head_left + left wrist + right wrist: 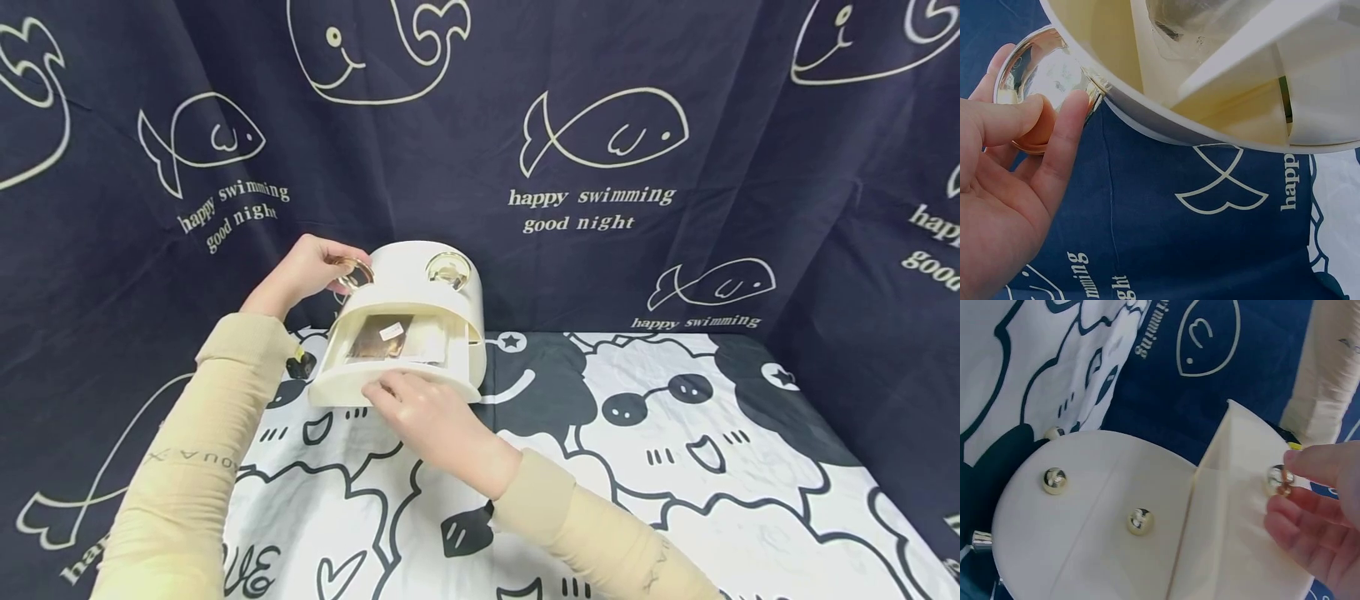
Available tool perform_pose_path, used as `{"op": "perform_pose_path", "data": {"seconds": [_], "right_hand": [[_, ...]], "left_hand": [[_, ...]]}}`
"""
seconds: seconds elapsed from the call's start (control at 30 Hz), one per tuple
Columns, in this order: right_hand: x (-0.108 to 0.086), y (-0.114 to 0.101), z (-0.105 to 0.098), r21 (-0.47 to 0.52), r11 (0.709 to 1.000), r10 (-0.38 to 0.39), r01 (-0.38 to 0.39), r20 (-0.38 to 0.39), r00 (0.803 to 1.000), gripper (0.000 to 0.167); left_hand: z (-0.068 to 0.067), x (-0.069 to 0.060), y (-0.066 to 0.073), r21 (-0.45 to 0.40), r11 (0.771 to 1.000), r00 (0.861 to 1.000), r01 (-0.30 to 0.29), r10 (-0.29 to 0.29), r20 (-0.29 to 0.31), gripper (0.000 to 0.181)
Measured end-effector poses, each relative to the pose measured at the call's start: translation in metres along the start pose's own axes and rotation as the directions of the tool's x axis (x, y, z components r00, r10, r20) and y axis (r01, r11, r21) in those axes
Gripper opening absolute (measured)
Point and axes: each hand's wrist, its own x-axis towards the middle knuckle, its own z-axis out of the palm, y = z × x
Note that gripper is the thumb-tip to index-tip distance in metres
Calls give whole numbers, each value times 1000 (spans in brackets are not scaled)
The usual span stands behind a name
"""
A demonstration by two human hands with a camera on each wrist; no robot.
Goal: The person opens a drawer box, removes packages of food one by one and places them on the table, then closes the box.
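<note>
A white rounded box (pixel 401 260) with gold round ears stands on the patterned cloth, its drawer (pixel 333 385) pulled out. Inside the drawer lies a brown packet (pixel 371 336) with a white label. My left hand (pixel 303 271) grips the gold disc (pixel 1032 69) at the box's left side, thumb on its face. With thumb and fingertips my right hand (pixel 431 417) pinches the gold knob (pixel 1279 479) on the drawer front. Two more gold knobs, one of them the middle knob (pixel 1140 521), show on the white front in the right wrist view.
A dark blue curtain (pixel 480 167) with fish drawings hangs close behind the box. The black-and-white cartoon cloth (pixel 697 517) covers the surface. A small black and yellow item (pixel 302 365) lies left of the box.
</note>
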Motion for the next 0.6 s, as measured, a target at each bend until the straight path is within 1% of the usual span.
{"op": "perform_pose_path", "data": {"seconds": [0.23, 0.3, 0.47, 0.6], "right_hand": [[3, 6, -13, 115, 993, 29, -36, 66, 997, 19], [4, 8, -17, 125, 992, 22, -29, 55, 998, 18], [10, 19, -28, 128, 992, -14, 17, -23, 1000, 15], [18, 32, -38, 165, 986, -29, 35, -37, 999, 18]], "left_hand": [[1, 0, -1, -11, 1000, 1000, -6, 6, 0, 24], [2, 0, -1, -15, 1000, 1000, -6, 6, 1, 25], [2, 1, -1, -19, 1000, 1000, 10, -10, 0, 26], [1, 0, -1, -15, 1000, 1000, 17, -17, 0, 26]]}}
